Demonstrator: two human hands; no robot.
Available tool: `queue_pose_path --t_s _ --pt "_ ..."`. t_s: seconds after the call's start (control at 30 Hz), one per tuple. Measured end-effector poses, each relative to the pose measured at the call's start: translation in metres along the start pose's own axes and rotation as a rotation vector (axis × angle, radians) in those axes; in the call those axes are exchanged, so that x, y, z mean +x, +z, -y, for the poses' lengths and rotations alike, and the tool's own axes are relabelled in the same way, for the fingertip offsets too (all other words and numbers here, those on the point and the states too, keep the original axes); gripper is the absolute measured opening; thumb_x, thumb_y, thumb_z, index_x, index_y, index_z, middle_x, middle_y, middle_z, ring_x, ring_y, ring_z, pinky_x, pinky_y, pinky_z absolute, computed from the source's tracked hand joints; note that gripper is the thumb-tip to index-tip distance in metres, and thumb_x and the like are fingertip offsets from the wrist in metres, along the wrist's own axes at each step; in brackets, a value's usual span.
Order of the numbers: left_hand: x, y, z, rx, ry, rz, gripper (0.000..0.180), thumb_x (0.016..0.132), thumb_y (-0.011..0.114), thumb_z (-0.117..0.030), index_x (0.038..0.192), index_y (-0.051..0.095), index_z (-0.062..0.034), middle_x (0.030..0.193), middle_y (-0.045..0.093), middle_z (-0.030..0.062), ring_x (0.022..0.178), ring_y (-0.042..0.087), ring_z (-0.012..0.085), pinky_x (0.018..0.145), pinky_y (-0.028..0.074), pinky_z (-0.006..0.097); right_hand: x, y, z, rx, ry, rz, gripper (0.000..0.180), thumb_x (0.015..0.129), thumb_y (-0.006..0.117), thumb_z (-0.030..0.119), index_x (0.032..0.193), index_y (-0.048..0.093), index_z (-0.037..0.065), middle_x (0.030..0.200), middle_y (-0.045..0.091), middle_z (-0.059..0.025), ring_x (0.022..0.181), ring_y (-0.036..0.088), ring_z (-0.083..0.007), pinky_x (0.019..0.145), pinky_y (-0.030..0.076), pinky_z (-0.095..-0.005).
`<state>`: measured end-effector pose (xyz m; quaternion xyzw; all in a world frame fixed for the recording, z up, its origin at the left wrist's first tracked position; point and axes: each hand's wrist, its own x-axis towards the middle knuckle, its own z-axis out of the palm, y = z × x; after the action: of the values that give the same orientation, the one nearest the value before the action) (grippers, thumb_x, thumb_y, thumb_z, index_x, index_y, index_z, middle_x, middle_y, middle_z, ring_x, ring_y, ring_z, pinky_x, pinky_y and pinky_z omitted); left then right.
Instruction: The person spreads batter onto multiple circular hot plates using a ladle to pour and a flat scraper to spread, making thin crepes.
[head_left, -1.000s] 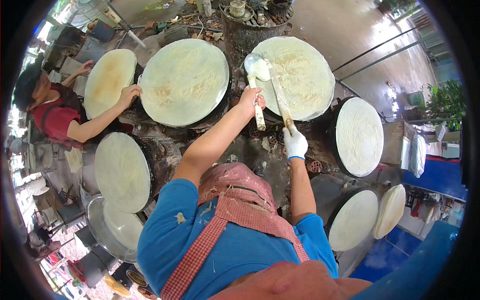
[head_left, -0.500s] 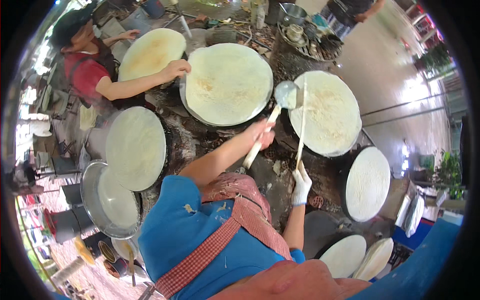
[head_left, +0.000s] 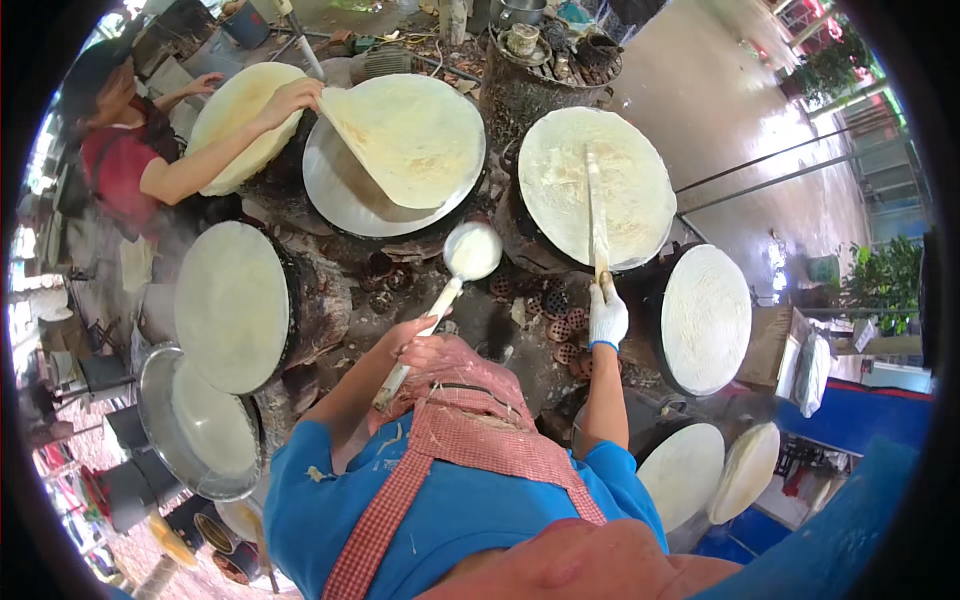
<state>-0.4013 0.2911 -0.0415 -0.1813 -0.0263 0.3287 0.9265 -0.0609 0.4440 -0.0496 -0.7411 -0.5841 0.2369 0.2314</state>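
Your ladle (head_left: 446, 299) has swung toward your apron (head_left: 480, 432), left hand (head_left: 414, 343) gripping it, right hand (head_left: 608, 319) a flat stick (head_left: 598, 217), and tilting could spill batter (head_left: 475, 252).

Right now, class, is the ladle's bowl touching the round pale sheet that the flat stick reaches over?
Apart. The head view shows a dark gap between the ladle's bowl and the round pale sheet under the flat stick.

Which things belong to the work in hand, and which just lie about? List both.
In use:
- white-handled ladle, in the left hand
- long flat stick, in the gloved right hand
- round pale sheet beneath the stick

Seemingly just lying about:
- perforated briquettes on the ground
- blue-grey bucket, upper left
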Motion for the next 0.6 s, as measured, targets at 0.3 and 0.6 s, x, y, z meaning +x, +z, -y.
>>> queue_pose_path --t_s 0.3,0.6 --pt "-0.026 -0.014 0.091 0.176 0.294 -0.236 0.029 0.094 0.041 -0.03 0.123 0.044 -0.0276 0.053 0.032 -0.0023 0.035 0.026 0.0039 0.026 0.024 0.017 -0.054 -0.001 -0.042 0.679 0.118 0.565 0.045 0.077 0.062 0.004 0.119 0.051 -0.005 0.107 0.059 -0.0071 0.093 0.055 -0.0131 0.085 0.042 -0.0237" --pt "-0.073 -0.076 0.1 0.075 0.332 -0.421 0.028 0.093 0.043 -0.029 0.118 0.044 -0.0166 0.055 0.04 0.0017 0.033 0.03 0.0048 0.025 0.026 0.018 -0.076 0.021 -0.008 0.498 0.033 0.212 0.025 0.074 0.071 0.016 0.088 0.058 0.001 0.067 0.055 -0.0006 0.059 0.05 -0.0095 0.057 0.043 -0.0238"
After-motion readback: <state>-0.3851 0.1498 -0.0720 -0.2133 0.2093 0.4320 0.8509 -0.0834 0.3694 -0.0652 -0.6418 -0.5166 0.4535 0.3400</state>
